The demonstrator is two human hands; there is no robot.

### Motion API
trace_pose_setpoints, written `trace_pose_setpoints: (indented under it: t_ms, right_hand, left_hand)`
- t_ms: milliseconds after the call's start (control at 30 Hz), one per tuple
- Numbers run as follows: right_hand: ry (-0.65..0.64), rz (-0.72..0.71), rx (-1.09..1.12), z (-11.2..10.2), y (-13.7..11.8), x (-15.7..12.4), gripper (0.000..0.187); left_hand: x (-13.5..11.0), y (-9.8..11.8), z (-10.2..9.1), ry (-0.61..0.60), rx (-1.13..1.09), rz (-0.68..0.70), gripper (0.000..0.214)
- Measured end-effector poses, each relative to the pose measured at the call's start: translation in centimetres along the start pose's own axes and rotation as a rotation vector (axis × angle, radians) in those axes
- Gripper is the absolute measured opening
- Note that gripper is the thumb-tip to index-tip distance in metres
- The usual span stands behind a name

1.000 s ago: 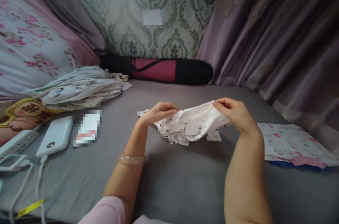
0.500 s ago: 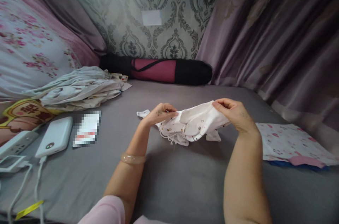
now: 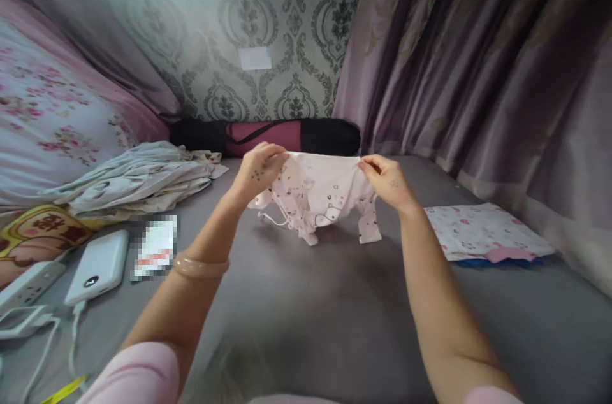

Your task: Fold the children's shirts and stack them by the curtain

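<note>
A small white baby garment (image 3: 329, 187) with little printed figures and thin ties hangs between my two hands over the grey sheet. Pinched at its upper left edge is my left hand (image 3: 262, 168), fingers closed on the cloth. My right hand (image 3: 385, 180) grips the upper right edge between thumb and fingers. The top edge is drawn nearly straight, while the lower part droops in loose folds and a sleeve-like piece dangles at the right. Whether the lowest folds touch the sheet I cannot tell.
Folded printed cloths (image 3: 488, 232) lie to the right. At left are a crumpled pile of pale cloth (image 3: 138, 178), a white power bank (image 3: 98, 267) with its cable, a power strip (image 3: 31, 286) and a blurred packet (image 3: 155, 248). A black and maroon roll bag (image 3: 262, 136) lies along the wall.
Both hands have lifted and moved farther forward with the garment. Its top edge, slanted and bunched before, is now stretched level. The view has shifted a little.
</note>
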State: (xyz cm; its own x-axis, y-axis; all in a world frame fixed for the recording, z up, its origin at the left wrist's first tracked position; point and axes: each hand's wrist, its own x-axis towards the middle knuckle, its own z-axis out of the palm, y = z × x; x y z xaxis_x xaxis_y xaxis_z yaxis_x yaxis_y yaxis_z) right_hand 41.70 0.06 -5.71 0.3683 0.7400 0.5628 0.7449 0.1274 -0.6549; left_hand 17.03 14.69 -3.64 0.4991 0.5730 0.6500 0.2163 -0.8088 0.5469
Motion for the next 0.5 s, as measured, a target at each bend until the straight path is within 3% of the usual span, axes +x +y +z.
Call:
trace_pose_setpoints:
  t_ms: [67, 133, 200, 267, 333, 367, 500]
  right_hand:
    - [0.125, -0.097, -0.1, -0.8, -2.0, 0.6, 0.035]
    - [0.185, -0.151, -0.117, -2.3, -4.4, 0.7, 0.035]
    - [0.125, -0.129, -0.028, -3.9, -6.3, 0.5, 0.038]
    - [-0.073, -0.066, 0.084, -5.2, -7.2, 0.2, 0.041]
    - [-0.246, -0.025, 0.124, -5.8, -7.3, 0.3, 0.041]
    - [-0.277, -0.027, 0.105, -5.8, -7.2, 0.4, 0.04]
    - [-0.224, -0.052, 0.075, -5.0, -7.0, 0.9, 0.037]
  left_hand:
    - [1.0, 2.5, -2.2, 0.083, 0.052, 0.083, 0.024]
    - [1.4, 5.0, -4.9, 0.103, -0.003, 0.077, 0.024]
    - [1.2, 6.8, -7.4, -0.033, -0.139, -0.025, 0.026]
    - [1.0, 7.3, -9.2, -0.309, -0.254, -0.144, 0.029]
    - [1.2, 6.8, -9.8, -0.476, -0.225, -0.196, 0.03]
    - [1.3, 6.4, -9.7, -0.478, -0.175, -0.194, 0.029]
    - [2.1, 5.0, -8.2, -0.275, -0.175, -0.196, 0.03]
